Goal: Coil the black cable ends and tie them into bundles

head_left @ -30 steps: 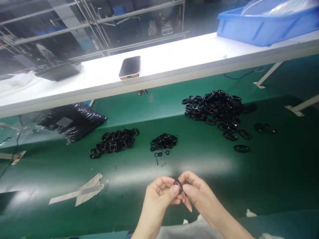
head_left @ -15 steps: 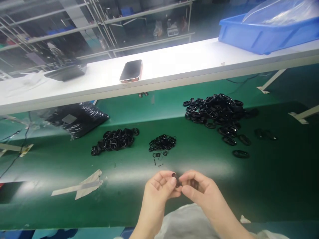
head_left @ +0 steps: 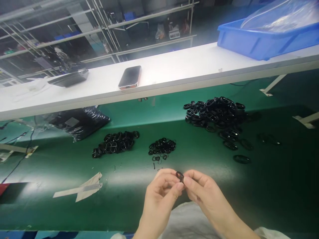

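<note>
Between my fingertips is a small black oval ring-like part point(head_left: 179, 176), held above the green table near its front edge. My left hand point(head_left: 161, 196) pinches it from the left, thumb and fingers closed on it. From the right, my right hand point(head_left: 203, 189) grips the same part with thumb and forefinger; its other fingers are curled. Just beyond my hands lies a small pile of thin black rings point(head_left: 163, 146). Further left is a heap of black round parts with crossbars point(head_left: 116, 142). A larger heap of black oval parts point(head_left: 216, 111) lies at the back right.
A white shelf point(head_left: 169, 71) spans the back, bearing a phone point(head_left: 130, 77) and a blue bin point(head_left: 249, 41). Under it at left sits a black plastic-wrapped bag point(head_left: 82, 122). A steel ruler point(head_left: 79, 190) lies across a pale cloth piece. Shelf brackets point(head_left: 274, 84) stand at right.
The black part has turned and come up slightly to the right between my fingertips. My right fingers have closed in nearer to it. The view has tilted up a little.
</note>
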### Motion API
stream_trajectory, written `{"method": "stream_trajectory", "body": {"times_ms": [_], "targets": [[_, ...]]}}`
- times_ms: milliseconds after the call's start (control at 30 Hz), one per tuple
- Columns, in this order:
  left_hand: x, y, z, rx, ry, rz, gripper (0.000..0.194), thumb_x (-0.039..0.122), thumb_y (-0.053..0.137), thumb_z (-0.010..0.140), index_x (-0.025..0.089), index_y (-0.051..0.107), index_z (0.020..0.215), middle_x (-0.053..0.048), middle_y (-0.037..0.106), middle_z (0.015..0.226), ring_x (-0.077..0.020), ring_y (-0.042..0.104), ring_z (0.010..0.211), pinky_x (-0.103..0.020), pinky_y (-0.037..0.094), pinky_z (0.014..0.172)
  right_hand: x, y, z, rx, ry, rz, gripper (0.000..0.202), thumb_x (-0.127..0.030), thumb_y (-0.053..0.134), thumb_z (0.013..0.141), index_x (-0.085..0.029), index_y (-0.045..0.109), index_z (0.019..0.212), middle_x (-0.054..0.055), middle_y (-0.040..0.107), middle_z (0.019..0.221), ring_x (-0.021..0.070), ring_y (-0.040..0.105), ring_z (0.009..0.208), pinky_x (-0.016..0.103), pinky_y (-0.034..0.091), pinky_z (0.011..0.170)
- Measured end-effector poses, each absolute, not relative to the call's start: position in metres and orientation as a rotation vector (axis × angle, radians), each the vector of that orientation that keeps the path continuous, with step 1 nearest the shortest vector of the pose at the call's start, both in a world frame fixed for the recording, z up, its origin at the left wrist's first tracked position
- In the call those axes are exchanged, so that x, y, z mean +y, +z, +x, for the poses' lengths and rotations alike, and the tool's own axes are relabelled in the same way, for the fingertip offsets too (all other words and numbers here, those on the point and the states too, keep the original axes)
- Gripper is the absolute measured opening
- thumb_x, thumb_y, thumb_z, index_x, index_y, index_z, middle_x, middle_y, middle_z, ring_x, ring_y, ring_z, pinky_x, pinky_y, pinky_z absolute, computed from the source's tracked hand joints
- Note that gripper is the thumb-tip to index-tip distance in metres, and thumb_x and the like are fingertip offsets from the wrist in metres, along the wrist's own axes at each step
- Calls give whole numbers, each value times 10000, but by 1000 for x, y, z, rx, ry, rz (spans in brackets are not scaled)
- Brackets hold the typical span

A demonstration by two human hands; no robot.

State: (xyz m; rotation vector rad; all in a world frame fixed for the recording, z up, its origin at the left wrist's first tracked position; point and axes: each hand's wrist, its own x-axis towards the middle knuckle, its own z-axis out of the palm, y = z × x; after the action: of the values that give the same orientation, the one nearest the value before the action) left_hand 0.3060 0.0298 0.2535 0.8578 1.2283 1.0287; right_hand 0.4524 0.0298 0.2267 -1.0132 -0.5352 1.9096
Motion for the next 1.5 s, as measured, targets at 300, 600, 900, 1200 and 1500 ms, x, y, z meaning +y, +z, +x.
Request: {"method": "stream_trajectory", "body": {"times_ms": [300,600,900,1200,1500], "targets": [[35,249,312,1006,1191,93,163,309,730,826,153,709,869,-96,691,1137,-161,678,872,-235,590,703,25,228,451,-187,2106,-726,253,-382,737,864,-147,651,830,-38,422,645,69,212,548,190,232,515],[29,250,310,1165,1260,371,230,376,801,740,193,675,800,14,600,759,-104,579,718,-222,525,717,23,226,458,-509,1975,-919,283,-475,684,882,-199,620,892,-54,372,609,100,235,569,232,240,558],[23,246,310,1252,1082,1096,67,260,737,805,232,779,848,-31,673,860,-127,631,787,-222,526,719,19,226,461,-1077,1489,-1171,226,-419,648,903,-232,644,776,-5,557,802,151,485,729,254,383,654],[23,247,306,1373,1171,1821,137,76,652,800,194,698,855,-15,683,801,-103,643,691,-178,514,640,17,230,460,-1401,1140,-1298,219,-327,567,947,-214,650,779,14,596,778,136,537,636,236,411,555],[28,243,311,1375,980,775,226,369,751,756,152,688,739,-24,641,649,-112,588,600,-174,446,518,22,225,461,-1058,1241,-1417,276,-420,648,858,-205,615,689,0,516,665,127,416,553,257,344,503]]}}
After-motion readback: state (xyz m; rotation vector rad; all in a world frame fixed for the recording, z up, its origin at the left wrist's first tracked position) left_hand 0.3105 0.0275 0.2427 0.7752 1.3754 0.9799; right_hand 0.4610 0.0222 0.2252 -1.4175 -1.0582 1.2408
